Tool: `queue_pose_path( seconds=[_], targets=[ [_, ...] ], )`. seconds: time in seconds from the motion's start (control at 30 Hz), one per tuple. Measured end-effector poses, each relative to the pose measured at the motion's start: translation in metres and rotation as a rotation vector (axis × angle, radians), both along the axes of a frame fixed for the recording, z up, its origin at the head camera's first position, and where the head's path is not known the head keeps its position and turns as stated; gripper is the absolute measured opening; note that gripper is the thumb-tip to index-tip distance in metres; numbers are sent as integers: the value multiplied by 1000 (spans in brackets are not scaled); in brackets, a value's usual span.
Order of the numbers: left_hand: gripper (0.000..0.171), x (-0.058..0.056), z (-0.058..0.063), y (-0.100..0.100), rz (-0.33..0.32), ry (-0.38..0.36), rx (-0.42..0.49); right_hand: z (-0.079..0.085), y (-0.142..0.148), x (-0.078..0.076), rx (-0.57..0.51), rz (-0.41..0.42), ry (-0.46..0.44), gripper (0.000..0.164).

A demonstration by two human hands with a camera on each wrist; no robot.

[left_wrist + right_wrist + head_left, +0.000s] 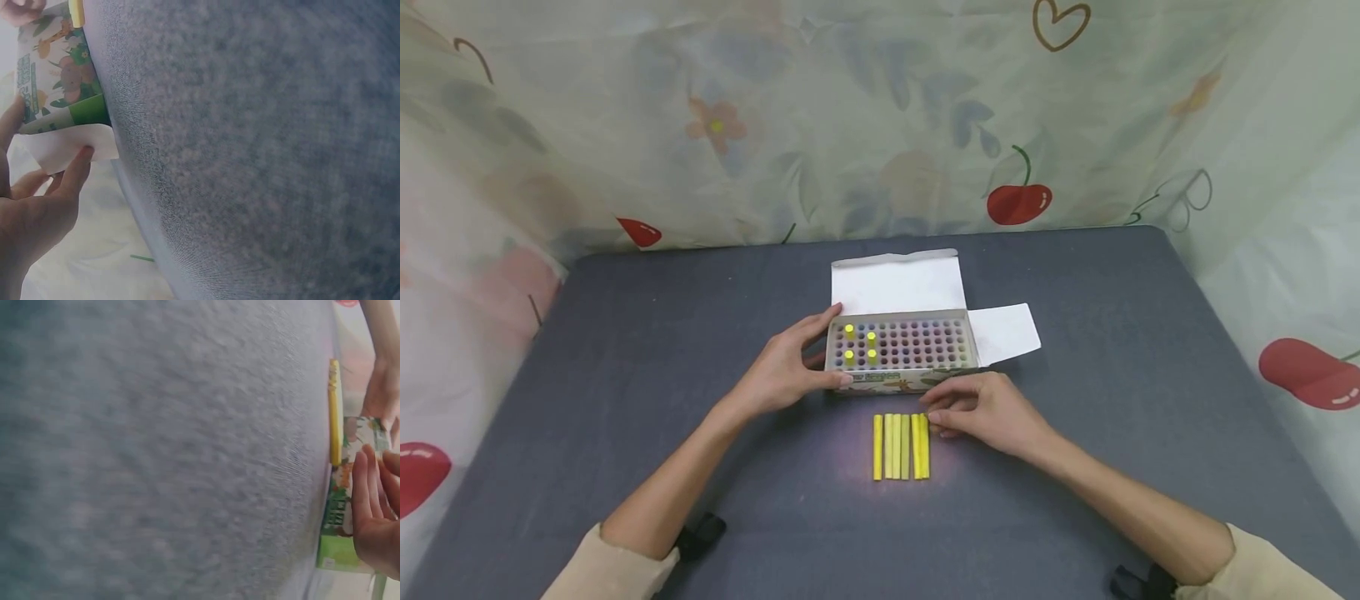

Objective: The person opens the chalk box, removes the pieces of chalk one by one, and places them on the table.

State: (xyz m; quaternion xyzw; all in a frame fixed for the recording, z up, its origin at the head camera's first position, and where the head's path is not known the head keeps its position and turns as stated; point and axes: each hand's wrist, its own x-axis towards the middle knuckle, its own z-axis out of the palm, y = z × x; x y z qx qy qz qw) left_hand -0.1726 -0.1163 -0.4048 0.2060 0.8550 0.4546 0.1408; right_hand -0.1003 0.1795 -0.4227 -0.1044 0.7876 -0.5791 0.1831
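Note:
An opened cardboard box (901,382) with animal pictures on its front stands on the table, its inside a grid of round holes. Several yellow chalk sticks (872,355) poke up from holes at the left. My left hand (786,367) grips the box's left end, thumb at the front corner; in the left wrist view its fingers press a white side flap (75,145). More yellow chalk sticks (897,447) lie in a row before the box. My right hand (988,412) is at the row's right end, thumb tip right beside the last stick, fingers loosely bent.
The box's white lid (898,283) is folded back behind it, and another white flap (1006,333) sticks out to the right. A dark grey cloth covers the table (662,333). Behind it hangs a printed curtain (865,125).

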Motion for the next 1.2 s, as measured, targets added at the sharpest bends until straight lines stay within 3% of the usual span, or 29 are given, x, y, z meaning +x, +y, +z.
queue_pose_path(
  seconds=[0.27, 0.57, 0.9, 1.2],
  targets=[
    [100, -1, -1, 0, 0, 6, -1, 19, 0, -7, 25, 87, 133, 18],
    [99, -2, 0, 2, -2, 1, -3, 38, -4, -18, 6, 67, 198, 17],
    [99, -2, -1, 0, 0, 4, 8, 45, -13, -41, 24, 46, 264, 17],
    [99, -2, -1, 0, -3, 0, 11, 45, -24, -60, 97, 51, 254, 19]
  ],
)
